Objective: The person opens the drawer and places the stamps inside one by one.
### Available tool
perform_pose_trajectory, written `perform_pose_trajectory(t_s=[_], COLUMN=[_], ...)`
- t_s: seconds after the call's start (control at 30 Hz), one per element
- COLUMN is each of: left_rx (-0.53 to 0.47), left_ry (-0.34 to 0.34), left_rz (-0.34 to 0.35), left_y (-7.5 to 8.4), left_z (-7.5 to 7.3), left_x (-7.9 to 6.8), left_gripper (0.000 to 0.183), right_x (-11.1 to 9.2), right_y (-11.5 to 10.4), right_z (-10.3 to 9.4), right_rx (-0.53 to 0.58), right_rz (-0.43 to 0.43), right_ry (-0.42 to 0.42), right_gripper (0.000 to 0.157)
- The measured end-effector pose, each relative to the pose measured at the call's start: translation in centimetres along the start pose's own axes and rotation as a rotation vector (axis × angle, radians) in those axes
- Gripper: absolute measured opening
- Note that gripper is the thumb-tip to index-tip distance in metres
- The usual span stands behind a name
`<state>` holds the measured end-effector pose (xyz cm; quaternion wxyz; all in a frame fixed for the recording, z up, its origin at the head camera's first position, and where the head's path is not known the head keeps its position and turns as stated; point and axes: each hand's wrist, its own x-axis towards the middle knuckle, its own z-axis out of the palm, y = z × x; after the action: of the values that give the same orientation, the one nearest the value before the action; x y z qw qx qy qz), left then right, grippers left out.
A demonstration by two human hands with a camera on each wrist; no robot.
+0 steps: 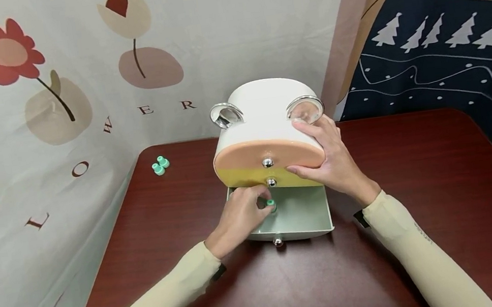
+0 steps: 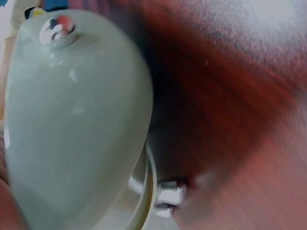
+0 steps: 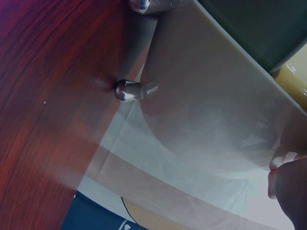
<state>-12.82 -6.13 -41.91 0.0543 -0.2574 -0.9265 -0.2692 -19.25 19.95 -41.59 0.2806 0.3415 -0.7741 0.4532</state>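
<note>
A small drawer cabinet [image 1: 268, 107] with a white shell and two silver ring-shaped ears stands on the table. Its peach and yellow drawer fronts are shut; the pale green bottom drawer [image 1: 304, 213] is pulled out. My left hand [image 1: 242, 215] reaches over this drawer and pinches a small mint-green stepped piece [image 1: 271, 203] between thumb and fingertips. Gripping the cabinet's right side, my right hand [image 1: 331, 156] has its thumb across the front and its fingers by the right ear. In the left wrist view, the drawer's curved front [image 2: 81, 120] fills the left half.
Two more mint-green pieces [image 1: 160, 165] lie together near the table's back left corner. The dark red table [image 1: 418, 204] extends to both sides. Behind it hangs a pale flower-printed cloth [image 1: 222, 38], with a navy tree-patterned cloth [image 1: 438, 68] at the right.
</note>
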Motion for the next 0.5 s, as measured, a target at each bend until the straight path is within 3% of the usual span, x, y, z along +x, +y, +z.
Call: perform_pose_trajectory(t_s=[0.13, 0.27, 0.4, 0.5], left_rx=[-0.083, -0.252, -0.37, -0.406], left_ry=[0.042, 0.139, 0.288, 0.429], left_rz=[-0.027, -0.028, -0.013, -0.053], left_y=[-0.8, -2.1, -3.8, -5.4], left_z=[-1.7, -3.0, -3.6, -3.9], left_x=[-0.8, -1.7, -2.5, -2.7], left_gripper=[0.015, 0.008, 0.008, 0.004], right_x=[-0.2, -0.2, -0.1, 0.0], right_y=[-0.2, -0.3, -0.3, -0.2], right_z=[0.0, 0.0, -0.1, -0.1], right_rx=[-0.002, -0.001, 0.001, -0.004], right_rz=[0.013, 0.019, 0.012, 0.001], right_ry=[-0.006, 0.001, 0.0, 0.008], right_gripper=[0.092, 0.094, 0.093, 0.092])
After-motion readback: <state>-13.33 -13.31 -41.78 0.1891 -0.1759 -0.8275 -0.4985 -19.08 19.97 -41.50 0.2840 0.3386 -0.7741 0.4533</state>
